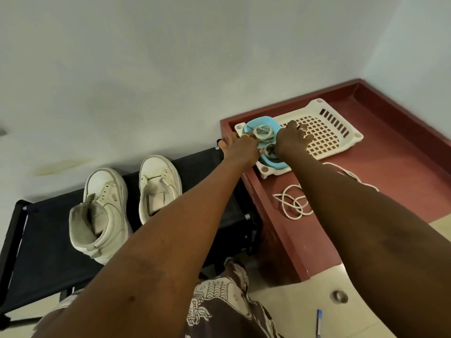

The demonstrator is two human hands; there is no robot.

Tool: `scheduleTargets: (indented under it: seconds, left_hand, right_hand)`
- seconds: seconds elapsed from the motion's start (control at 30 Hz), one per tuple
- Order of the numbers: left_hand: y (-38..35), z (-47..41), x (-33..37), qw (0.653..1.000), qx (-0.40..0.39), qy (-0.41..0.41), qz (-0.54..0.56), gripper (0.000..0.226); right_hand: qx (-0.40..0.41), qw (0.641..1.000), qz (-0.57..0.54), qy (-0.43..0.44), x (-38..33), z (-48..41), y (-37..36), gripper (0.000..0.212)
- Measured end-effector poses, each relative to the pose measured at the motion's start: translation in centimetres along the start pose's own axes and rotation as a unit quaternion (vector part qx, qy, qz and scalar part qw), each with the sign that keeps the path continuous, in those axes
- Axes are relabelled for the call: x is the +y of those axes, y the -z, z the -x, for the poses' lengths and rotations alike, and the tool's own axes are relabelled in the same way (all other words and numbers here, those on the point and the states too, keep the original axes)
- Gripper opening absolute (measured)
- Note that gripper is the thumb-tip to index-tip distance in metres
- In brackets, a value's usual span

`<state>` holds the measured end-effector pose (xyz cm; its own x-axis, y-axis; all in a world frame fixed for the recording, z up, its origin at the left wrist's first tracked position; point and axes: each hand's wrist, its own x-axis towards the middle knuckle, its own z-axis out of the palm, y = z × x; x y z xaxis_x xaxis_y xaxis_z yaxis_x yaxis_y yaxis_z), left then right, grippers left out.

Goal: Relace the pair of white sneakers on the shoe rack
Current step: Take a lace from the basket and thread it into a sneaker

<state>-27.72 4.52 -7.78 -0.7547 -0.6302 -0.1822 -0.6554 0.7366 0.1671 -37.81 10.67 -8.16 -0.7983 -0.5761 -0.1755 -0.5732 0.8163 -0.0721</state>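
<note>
Both white sneakers (105, 191) sit unlaced on the black rack (36, 240) at lower left, while at centre right the left hand (242, 150) touches the blue bowl (269, 122), its grip unclear, and the right hand (291, 140) spreads over the white basket (327, 132).

A dark red table (390, 181) with a raised edge is set into the corner formed by the pale wall (170, 69). On the table's far part, a white plastic basket (334, 120) with a grid bottom and slotted sides is laid flat. A light blue bowl (274, 165) is placed in the end of the basket nearest the table's left edge. Well to the left of the table, a yellowish stain (63, 165) is seen on the wall. Cream floor tiles (305, 301) are seen in front of the table. A small grey ring (339, 296) is left on them near the table's front, and a blue and white pen (319, 323) lies a little nearer the camera. Brown cloth with a white pattern (219, 301) is seen below the table's near left corner.
</note>
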Motion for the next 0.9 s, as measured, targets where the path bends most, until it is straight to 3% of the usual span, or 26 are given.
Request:
scheduleTargets:
  seconds: [0.13, 0.23, 0.3, 0.37, 0.47, 0.63, 0.73, 0.83, 0.9]
  left_hand:
    - [0.2, 0.0, 0.2, 0.999, -0.017, -0.001, 0.043, 0.036]
    - [1.5, 0.4, -0.1, 0.987, 0.027, 0.008, 0.161, 0.035]
    - [3.4, 1.6, -0.6, 0.944, 0.046, 0.013, 0.326, 0.038]
    - [5.4, 3.1, -1.1, 0.873, 0.022, 0.010, 0.488, 0.049]
    - [7.5, 4.9, -2.3, 0.842, 0.003, 0.013, 0.539, 0.069]
    - [9.3, 7.5, -5.3, 0.785, 0.051, 0.049, 0.615, 0.028]
    - [9.4, 9.0, -8.0, 0.810, 0.046, 0.076, 0.579, 0.017]
    - [8.8, 9.8, -10.9, 0.881, 0.083, 0.101, 0.454, 0.014]
    - [8.4, 10.4, -11.8, 0.908, 0.087, 0.108, 0.395, 0.018]
  right_hand:
    - [0.026, 1.000, -0.005, 0.006, 0.6, 0.6, 0.7, 0.041]
    - [0.037, 0.996, -0.080, 0.013, 0.8, 0.8, 3.1, 0.045]
    - [0.046, 0.990, -0.126, 0.048, 0.5, 0.9, 4.9, 0.032]
    - [0.063, 0.975, -0.190, 0.099, -0.1, 1.7, 6.7, 0.029]
    - [0.064, 0.945, -0.266, 0.178, -1.6, 4.0, 8.9, 0.021]
    - [-0.036, 0.910, -0.354, 0.213, -4.7, 7.5, 9.7, 0.027]
    - [-0.115, 0.878, -0.427, 0.184, -6.1, 9.4, 9.7, 0.036]
    - [-0.168, 0.844, -0.486, 0.154, -6.9, 10.2, 9.7, 0.018]
    - [-0.211, 0.814, -0.528, 0.117, -6.9, 10.3, 9.9, 0.013]
